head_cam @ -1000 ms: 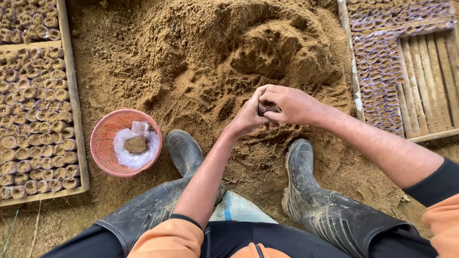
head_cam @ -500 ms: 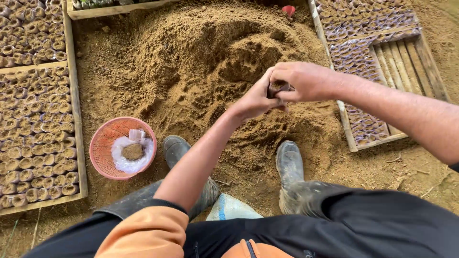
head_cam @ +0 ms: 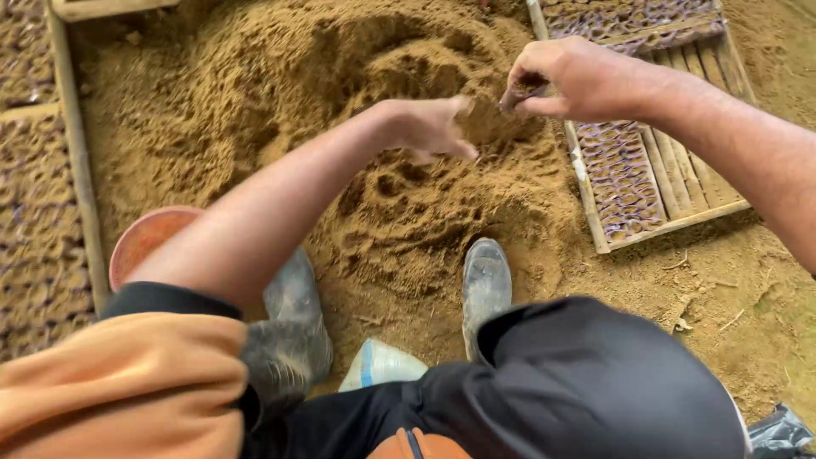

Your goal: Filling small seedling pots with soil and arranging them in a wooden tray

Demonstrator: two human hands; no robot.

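— What lies left of the hands?
— A round orange plastic basket (head_cam: pixel 144 242), well apart. The left hand (head_cam: pixel 433 127) hovers loose, fingers spread, over the mound of tan sandy soil (head_cam: pixel 255 127).
— And the right?
— The right hand (head_cam: pixel 569 78) pinches a small dark soil-filled pot (head_cam: pixel 520 92), just beside the slatted wooden tray (head_cam: pixel 680 183), which lies below and rightward.

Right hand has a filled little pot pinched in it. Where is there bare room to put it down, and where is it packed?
The right hand holds a small filled pot. Free: bare wooden slats in the right tray, bordered by filled pots on their left and above. Loose soil pile is open too. Crowded: left trays, packed throughout.
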